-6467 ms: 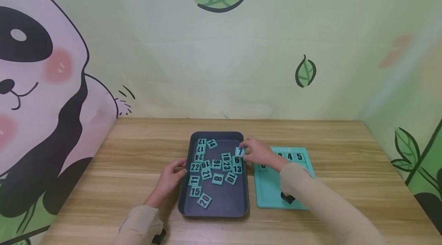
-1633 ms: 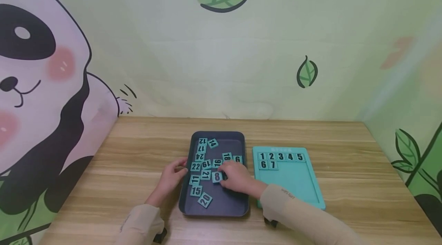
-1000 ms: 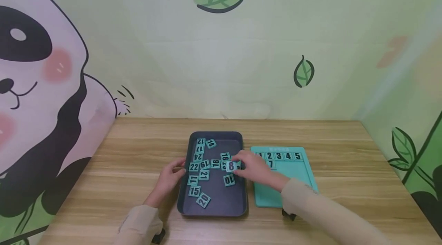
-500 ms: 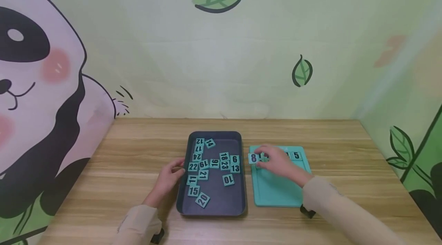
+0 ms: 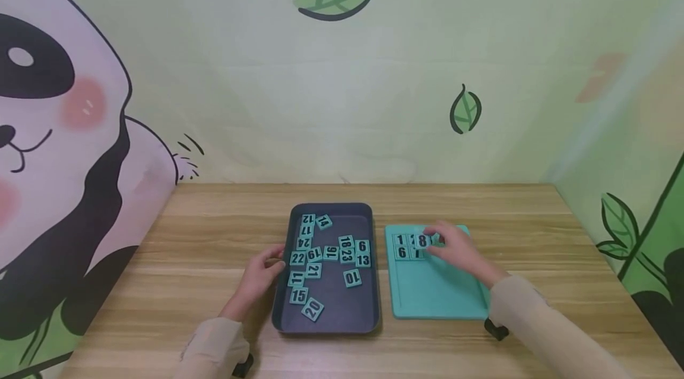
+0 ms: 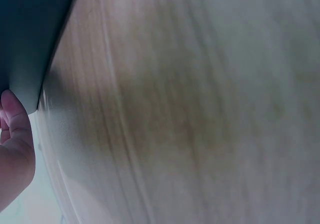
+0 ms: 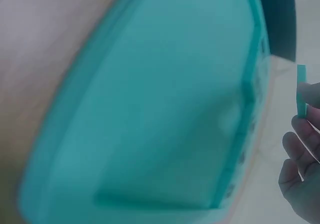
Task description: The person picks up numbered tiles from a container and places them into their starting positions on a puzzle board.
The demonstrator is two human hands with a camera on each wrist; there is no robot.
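My right hand [image 5: 454, 249] pinches a square number tile marked 8 [image 5: 421, 240] between thumb and fingers. The tile is over the upper rows of the turquoise board [image 5: 438, 299], overlapping the 2 and 7 there. In the right wrist view it stands edge-on in the fingertips [image 7: 312, 95], above the board. Tiles 1 [image 5: 399, 240] and 6 [image 5: 402, 253] show at the board's left; the rest of the top row is hidden behind the hand. My left hand [image 5: 257, 277] rests against the left wall of the dark tray [image 5: 342, 324], its thumb [image 6: 15, 111] at the outer side.
Several loose number tiles lie in the tray at varied angles, among them 20 [image 5: 312, 309], 10 [image 5: 352, 278] and 13 [image 5: 363, 260]. The board lies just right of the tray on the wooden table [image 5: 230, 218]. A printed cloth wall [image 5: 342, 100] stands behind.
Tile 7 has gone from the tray onto the board. My right hand has then picked up tile 8 from the tray and carried it right, over the board. The left hand stays at the tray.
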